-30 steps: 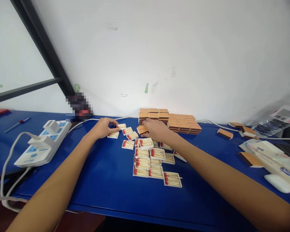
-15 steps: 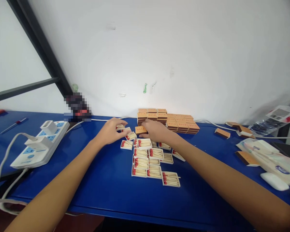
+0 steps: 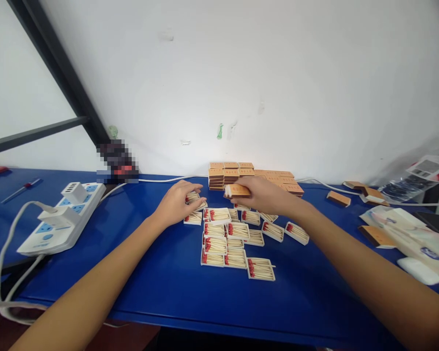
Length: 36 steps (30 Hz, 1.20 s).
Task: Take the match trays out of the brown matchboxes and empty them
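Note:
Several open white matchbox trays (image 3: 237, 243) full of red-tipped matches lie in rows on the blue table (image 3: 161, 273). My left hand (image 3: 177, 204) is closed over one tray (image 3: 192, 197) at the cluster's far left. Just above the table, my right hand (image 3: 265, 195) pinches an orange matchbox sleeve (image 3: 237, 190) in front of the stack of orange matchboxes (image 3: 254, 176) by the wall.
A white power strip (image 3: 64, 214) with a plugged-in adapter and its cable lies at the left. Loose orange sleeves (image 3: 338, 198), plastic packets (image 3: 406, 229) and a white bar sit at the right. A red-handled tool (image 3: 20, 189) lies far left. The white wall stands close behind.
My right hand lifted the orange sleeve off the table and moved it right. My left hand slid right onto another tray. Two more trays show at the cluster's right.

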Tool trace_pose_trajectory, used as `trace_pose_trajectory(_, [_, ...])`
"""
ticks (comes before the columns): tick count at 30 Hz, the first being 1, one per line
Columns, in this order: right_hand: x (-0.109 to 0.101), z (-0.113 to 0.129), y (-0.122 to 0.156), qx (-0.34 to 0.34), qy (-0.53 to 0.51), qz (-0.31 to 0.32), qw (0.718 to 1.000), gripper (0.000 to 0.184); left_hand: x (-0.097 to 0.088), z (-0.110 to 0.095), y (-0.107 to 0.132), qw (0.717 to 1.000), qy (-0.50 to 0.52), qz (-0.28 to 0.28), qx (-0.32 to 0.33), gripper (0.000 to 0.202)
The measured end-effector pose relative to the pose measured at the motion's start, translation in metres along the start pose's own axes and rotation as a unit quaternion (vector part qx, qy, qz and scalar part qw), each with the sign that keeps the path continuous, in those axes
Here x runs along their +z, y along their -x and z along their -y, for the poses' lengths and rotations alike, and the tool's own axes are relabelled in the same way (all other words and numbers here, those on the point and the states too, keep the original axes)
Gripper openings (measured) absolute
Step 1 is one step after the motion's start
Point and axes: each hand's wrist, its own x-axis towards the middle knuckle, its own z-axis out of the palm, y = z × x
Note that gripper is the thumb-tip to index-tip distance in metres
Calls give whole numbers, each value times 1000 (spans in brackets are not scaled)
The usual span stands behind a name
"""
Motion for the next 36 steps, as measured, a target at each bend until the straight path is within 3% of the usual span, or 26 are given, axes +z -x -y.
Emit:
trace_pose_trajectory(5, [-39, -55, 81, 86, -60, 85, 991, 32, -3, -5, 0, 999, -4, -28, 35, 30])
trace_pose_trajectory(8, [-45, -97, 122, 136, -85, 52, 986, 37, -2, -15, 0, 996, -5, -47, 75, 26])
trace_pose_trajectory(11, [-42, -125, 141, 195, -62, 77, 976, 37, 2, -26, 1, 992, -4, -59, 111, 23])
trace_pose_trajectory(13, [-41, -130, 145, 204, -47, 88, 974, 37, 4, -32, 1, 990, -4, -54, 127, 22])
trace_pose_trajectory(17, [-45, -117, 140, 185, -22, 6, 982, 35, 2, -40, 2, 987, -5, -68, 143, 22])
trace_pose_trajectory(20, [-42, -92, 130, 166, 24, -72, 983, 35, -2, -50, 2, 985, 14, -105, 139, 20])
trace_pose_trajectory(22, [-31, -66, 120, 137, 36, -101, 985, 34, -2, -62, 4, 982, 30, -113, 150, 24])
trace_pose_trajectory(25, [-7, -22, 105, 44, 7, -93, 995, 25, 4, -85, 9, 982, 40, -75, 169, 46])
trace_pose_trajectory(28, [14, 12, 98, -11, 27, -122, 992, 34, 13, -102, 14, 978, 36, -50, 199, 51])
trace_pose_trajectory(32, [26, 25, 97, -31, 14, -142, 989, 40, 16, -109, 17, 978, 53, -53, 195, 36])
trace_pose_trajectory(36, [31, 24, 98, 23, -98, -166, 981, 48, 12, -106, 16, 983, 89, -78, 138, 35])
